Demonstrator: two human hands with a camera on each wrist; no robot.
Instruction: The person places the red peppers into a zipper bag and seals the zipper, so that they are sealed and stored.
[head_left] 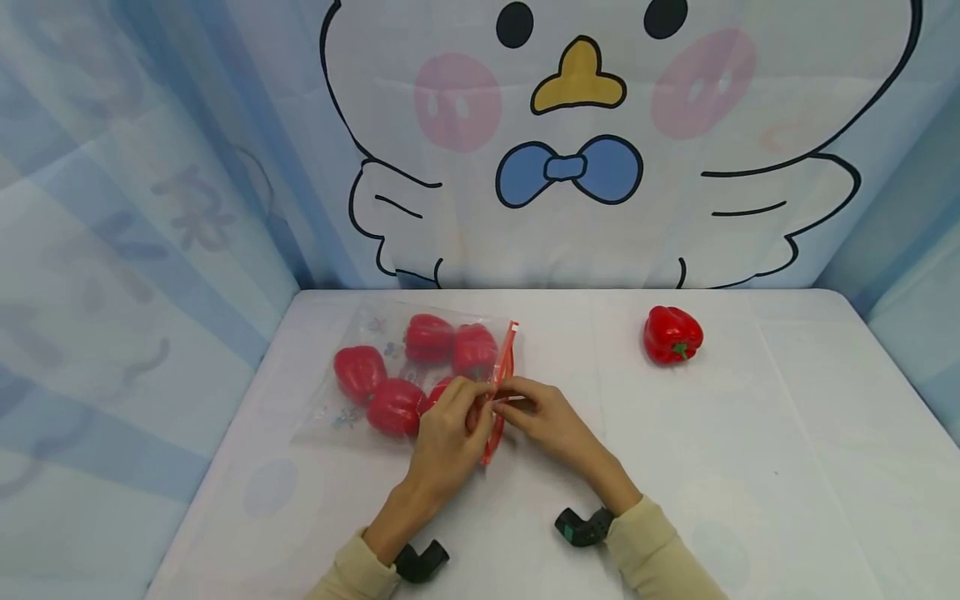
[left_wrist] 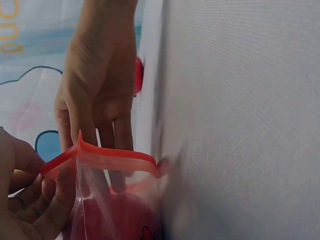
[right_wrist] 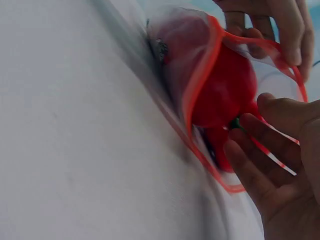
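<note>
A clear zip bag (head_left: pixel 507 350) with a red-edged mouth lies on the white table, its opening turned to the right. Inside are several red bell peppers (head_left: pixel 393 407). My left hand (head_left: pixel 450 429) pinches the red rim between thumb and fingers, as the left wrist view also shows. At the mouth of the bag is my right hand (head_left: pixel 551 421). Seen from the right wrist, its fingers (right_wrist: pixel 270 137) reach loosely extended into the opening, close to a pepper with a green stem (right_wrist: pixel 237 123). The rim stands spread apart there.
One more red bell pepper (head_left: pixel 670 335) lies outside the bag, toward the table's back right. Printed curtains (head_left: pixel 562 242) hang behind the table (head_left: pixel 750 467) and along its sides. Black wrist devices (head_left: pixel 585 527) sit at both cuffs.
</note>
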